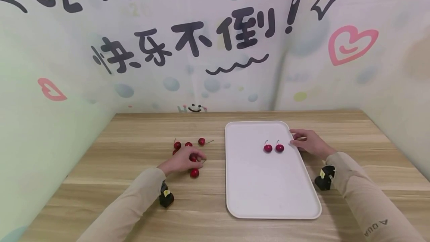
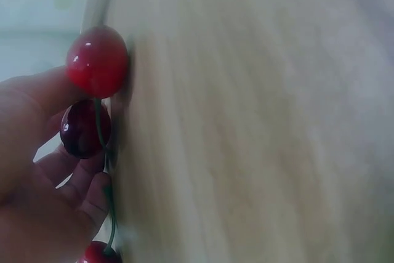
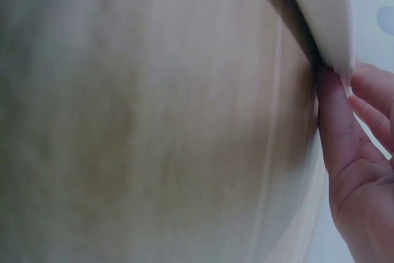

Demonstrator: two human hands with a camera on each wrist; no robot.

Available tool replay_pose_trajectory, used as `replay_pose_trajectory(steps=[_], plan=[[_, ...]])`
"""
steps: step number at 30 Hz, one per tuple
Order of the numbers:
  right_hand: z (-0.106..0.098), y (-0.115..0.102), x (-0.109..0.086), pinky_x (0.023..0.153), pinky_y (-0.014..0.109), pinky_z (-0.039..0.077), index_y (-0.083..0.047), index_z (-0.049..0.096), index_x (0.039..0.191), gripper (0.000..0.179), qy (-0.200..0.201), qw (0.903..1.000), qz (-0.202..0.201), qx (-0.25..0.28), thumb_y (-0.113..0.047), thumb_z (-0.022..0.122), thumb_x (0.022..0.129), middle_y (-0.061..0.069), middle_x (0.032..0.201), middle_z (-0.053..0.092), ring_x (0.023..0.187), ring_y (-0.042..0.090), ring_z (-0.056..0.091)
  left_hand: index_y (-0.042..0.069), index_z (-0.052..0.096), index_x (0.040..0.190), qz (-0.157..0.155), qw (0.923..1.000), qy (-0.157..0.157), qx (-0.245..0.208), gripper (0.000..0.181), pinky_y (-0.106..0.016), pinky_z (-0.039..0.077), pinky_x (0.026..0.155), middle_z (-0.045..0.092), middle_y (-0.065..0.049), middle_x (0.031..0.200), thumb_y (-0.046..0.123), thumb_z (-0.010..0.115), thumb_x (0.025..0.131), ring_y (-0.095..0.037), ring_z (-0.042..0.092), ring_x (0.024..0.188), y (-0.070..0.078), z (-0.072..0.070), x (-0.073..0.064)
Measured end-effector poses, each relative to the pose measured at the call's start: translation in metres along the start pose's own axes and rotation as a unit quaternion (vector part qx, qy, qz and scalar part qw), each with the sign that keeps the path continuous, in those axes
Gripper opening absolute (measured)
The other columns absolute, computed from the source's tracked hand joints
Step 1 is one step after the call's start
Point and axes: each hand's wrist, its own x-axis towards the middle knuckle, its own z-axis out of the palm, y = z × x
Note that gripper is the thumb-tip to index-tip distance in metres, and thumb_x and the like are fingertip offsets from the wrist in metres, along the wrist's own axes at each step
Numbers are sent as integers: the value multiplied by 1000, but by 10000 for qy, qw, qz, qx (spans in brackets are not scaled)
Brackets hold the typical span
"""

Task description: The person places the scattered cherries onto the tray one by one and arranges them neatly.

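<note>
My left hand [image 1: 183,160] is among several red cherries on the table, its thumb and fingers curled round a dark cherry [image 2: 85,129]. A brighter cherry [image 2: 98,61] sits by the thumb in the left wrist view, partly covering its tip. Just in front of the hand lies another cherry [image 1: 195,173]; others, including a cherry with its stem pointing right [image 1: 201,141], lie beyond it. My right hand [image 1: 310,143] pinches the right rim of a white tray [image 1: 262,189], thumb low at the edge and fingers above. Two cherries [image 1: 267,148] with upright stems rest on the tray.
The wooden table [image 1: 127,141] ends at a printed cloth backdrop [image 1: 188,74] with dark lettering. Light cloth also borders the left and right sides. Wood surface separates the loose cherries from the tray's left rim.
</note>
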Motion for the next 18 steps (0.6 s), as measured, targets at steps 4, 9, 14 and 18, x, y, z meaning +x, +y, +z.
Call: replay_pose_trajectory(steps=[4, 9, 14, 18], plan=[[0, 1, 1, 79, 37, 47, 7, 32, 132, 55, 1, 10000, 3, -12, -11, 57, 86, 25, 109, 48, 97, 33, 52, 8, 65, 97, 34, 10000, -2, -3, 19, -24, 43, 69, 57, 4, 81, 8, 66, 78, -11, 50, 75, 0, 1, 1], [0, 1, 1, 79, 36, 47, 7, 32, 132, 56, -15, 10000, 63, 18, -12, 57, 86, 24, 109, 48, 97, 33, 52, 6, 64, 98, 81, 9999, -89, -87, 19, -23, 42, 66, 57, 4, 78, 6, 64, 79, -11, 49, 72, 0, 2, 1], [0, 1, 2, 79, 36, 47, 7, 31, 133, 57, -45, 9998, 153, 112, -12, 57, 86, 24, 110, 47, 98, 33, 51, 4, 64, 99, 97, 9996, -186, -201, 20, -23, 42, 63, 57, 3, 76, 4, 62, 79, -12, 47, 70, -1, 2, 1], [0, 0, 1, 79, 37, 47, 7, 31, 133, 57, -40, 9999, 135, 84, -12, 57, 86, 25, 110, 47, 99, 35, 51, 5, 64, 98, 92, 9995, -200, -223, 19, -24, 42, 63, 57, 3, 77, 5, 62, 79, -12, 48, 70, -2, 2, 2]])
